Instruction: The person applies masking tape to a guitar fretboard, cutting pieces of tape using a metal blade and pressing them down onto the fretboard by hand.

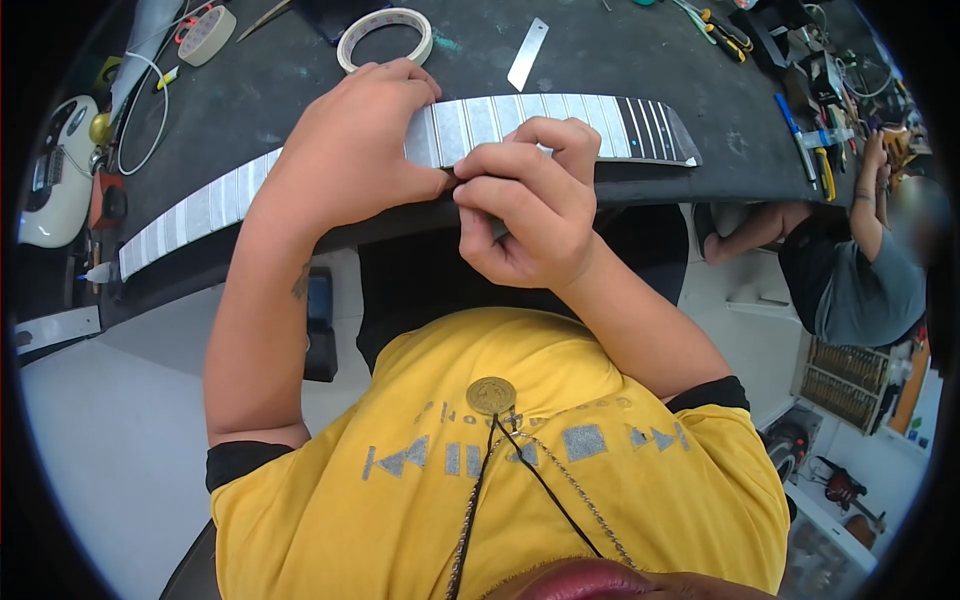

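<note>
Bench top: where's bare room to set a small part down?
Most room: between the metal strip and yellow-black tool handles. Also between the right end of the fretted board and blue pen-like tool, and between white cable and left hand. Crowded: right edge beyond that tool, left edge around the white device, and mid-board, around left and right hand.

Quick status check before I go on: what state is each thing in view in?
Left hand: spanning the fretboard, thumb by its near edge.
Right hand: curled, fingertips pinched; any held item is hidden.
Fretboard: mostly covered with silvery strips, dark toward the right end.
Large tape roll: lying flat on the bench.
Thin metal plate: lying flat, untouched.
Yellow-and-black pliers: lying down; open or closed unclear.
White device: display unreadable.
</note>
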{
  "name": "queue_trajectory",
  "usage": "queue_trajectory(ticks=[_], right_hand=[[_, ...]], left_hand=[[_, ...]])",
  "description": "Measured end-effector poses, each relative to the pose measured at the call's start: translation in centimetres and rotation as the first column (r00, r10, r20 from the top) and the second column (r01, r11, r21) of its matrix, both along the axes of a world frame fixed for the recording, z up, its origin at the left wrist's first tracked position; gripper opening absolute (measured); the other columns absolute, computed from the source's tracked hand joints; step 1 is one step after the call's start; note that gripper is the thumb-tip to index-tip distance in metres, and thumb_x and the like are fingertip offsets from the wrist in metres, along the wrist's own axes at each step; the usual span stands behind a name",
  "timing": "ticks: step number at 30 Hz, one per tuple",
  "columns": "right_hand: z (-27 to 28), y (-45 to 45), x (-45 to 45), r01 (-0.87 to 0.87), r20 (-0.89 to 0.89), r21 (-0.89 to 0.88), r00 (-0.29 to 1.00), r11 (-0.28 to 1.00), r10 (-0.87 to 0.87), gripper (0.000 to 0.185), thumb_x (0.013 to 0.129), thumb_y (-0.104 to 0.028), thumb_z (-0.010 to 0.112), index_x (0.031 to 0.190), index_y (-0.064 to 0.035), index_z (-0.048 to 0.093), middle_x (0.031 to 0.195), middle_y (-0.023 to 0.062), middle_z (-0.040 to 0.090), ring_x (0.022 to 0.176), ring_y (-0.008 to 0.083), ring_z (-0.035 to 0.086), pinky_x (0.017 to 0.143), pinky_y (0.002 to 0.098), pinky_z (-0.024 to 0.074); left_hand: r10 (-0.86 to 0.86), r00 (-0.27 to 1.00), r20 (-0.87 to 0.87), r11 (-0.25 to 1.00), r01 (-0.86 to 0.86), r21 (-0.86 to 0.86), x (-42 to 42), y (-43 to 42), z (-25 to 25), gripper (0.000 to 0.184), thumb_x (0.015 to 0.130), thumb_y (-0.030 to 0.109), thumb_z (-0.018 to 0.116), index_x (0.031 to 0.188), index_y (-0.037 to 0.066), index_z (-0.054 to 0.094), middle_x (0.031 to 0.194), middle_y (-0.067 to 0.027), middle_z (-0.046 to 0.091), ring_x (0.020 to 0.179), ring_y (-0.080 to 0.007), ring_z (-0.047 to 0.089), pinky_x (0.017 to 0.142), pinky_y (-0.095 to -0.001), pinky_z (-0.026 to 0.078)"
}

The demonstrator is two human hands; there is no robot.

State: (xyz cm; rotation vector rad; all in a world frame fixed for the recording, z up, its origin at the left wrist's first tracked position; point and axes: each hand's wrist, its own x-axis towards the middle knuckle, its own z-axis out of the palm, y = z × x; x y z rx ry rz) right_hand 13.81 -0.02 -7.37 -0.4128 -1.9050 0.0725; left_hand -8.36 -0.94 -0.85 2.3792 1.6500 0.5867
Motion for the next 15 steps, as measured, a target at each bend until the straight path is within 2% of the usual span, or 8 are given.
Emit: queue_trajectory(ticks=[3,6,9,10,11,13,15], right_hand=[[0.8,-0.7,1.1,-0.008,0.015,-0.02,1.0,1.0,0.008,0.024,0.069,-0.01,0.08,0.091,-0.0148,0.075,0.104,-0.0025,0.078,0.098,0.0274,0.065,0.094,0.0445,0.0407],[1.3,-1.3,3.5,0.019,0.025,-0.048,1.0,0.999,-0.018,0.025,0.069,-0.009,0.08,0.094,-0.0139,0.076,0.106,0.0004,0.079,0.097,0.0283,0.065,0.094,0.0447,0.0433],[1.8,-1.4,6.5,0.072,0.037,-0.108,0.997,0.991,-0.068,0.026,0.072,-0.003,0.078,0.097,-0.0116,0.075,0.104,0.0042,0.079,0.096,0.0304,0.065,0.091,0.0419,0.0478],[2.1,-1.5,7.4,0.083,0.038,-0.117,0.996,0.99,-0.079,0.024,0.075,-0.002,0.077,0.098,-0.0097,0.074,0.104,0.0063,0.079,0.096,0.0312,0.065,0.09,0.041,0.0504],[2.4,-1.4,8.1,0.086,0.033,-0.132,0.996,0.987,-0.083,0.023,0.076,-0.002,0.076,0.098,-0.0092,0.074,0.103,0.0068,0.079,0.095,0.0312,0.065,0.09,0.0408,0.0509],[2.9,-1.5,9.3,0.095,0.025,-0.169,0.995,0.981,-0.092,0.021,0.078,-0.001,0.076,0.098,-0.008,0.074,0.103,0.0077,0.079,0.095,0.0312,0.065,0.088,0.0403,0.052],[3.2,-1.3,9.7,0.088,0.002,-0.203,0.996,0.975,-0.089,0.02,0.079,-0.001,0.075,0.098,-0.006,0.074,0.101,0.0095,0.078,0.093,0.0314,0.067,0.088,0.0404,0.0535]], left_hand=[[-0.017,1.0,0.022,0.999,0.018,-0.042,-0.1,0.0,0.4,0.057,0.073,0.019,0.093,0.123,-0.003,0.077,0.133,-0.0121,0.074,0.123,-0.0372,0.07,0.107,-0.0443,0.057],[-0.011,0.999,-0.045,0.999,0.009,-0.05,0.1,-0.2,0.6,0.06,0.077,0.021,0.095,0.129,-0.002,0.076,0.136,-0.013,0.075,0.124,-0.0365,0.072,0.109,-0.0433,0.057],[-0.13,0.966,0.222,0.982,0.158,-0.109,-2.0,0.6,1.0,0.065,0.083,0.023,0.095,0.139,-0.001,0.073,0.141,-0.0143,0.075,0.123,-0.0327,0.072,0.111,-0.0416,0.056],[0.028,0.906,0.423,0.959,0.096,-0.268,-2.7,1.0,1.6,0.066,0.087,0.019,0.094,0.146,0.002,0.071,0.143,-0.0157,0.074,0.12,-0.0294,0.071,0.113,-0.0397,0.055],[0.091,0.872,0.48,0.971,0.03,-0.238,-3.2,1.5,2.0,0.061,0.092,0.009,0.089,0.15,0.005,0.07,0.142,-0.0146,0.074,0.119,-0.0279,0.069,0.112,-0.0396,0.056],[0.08,0.994,0.07,0.995,-0.084,0.058,-4.8,2.9,2.3,0.05,0.095,0.004,0.083,0.144,0.004,0.072,0.142,-0.0133,0.074,0.123,-0.0301,0.069,0.112,-0.0409,0.056],[0.093,0.982,-0.164,0.996,-0.091,0.017,-5.1,4.0,1.8,0.041,0.097,0.002,0.081,0.138,0.002,0.074,0.141,-0.0128,0.074,0.125,-0.0326,0.069,0.111,-0.0423,0.056]])
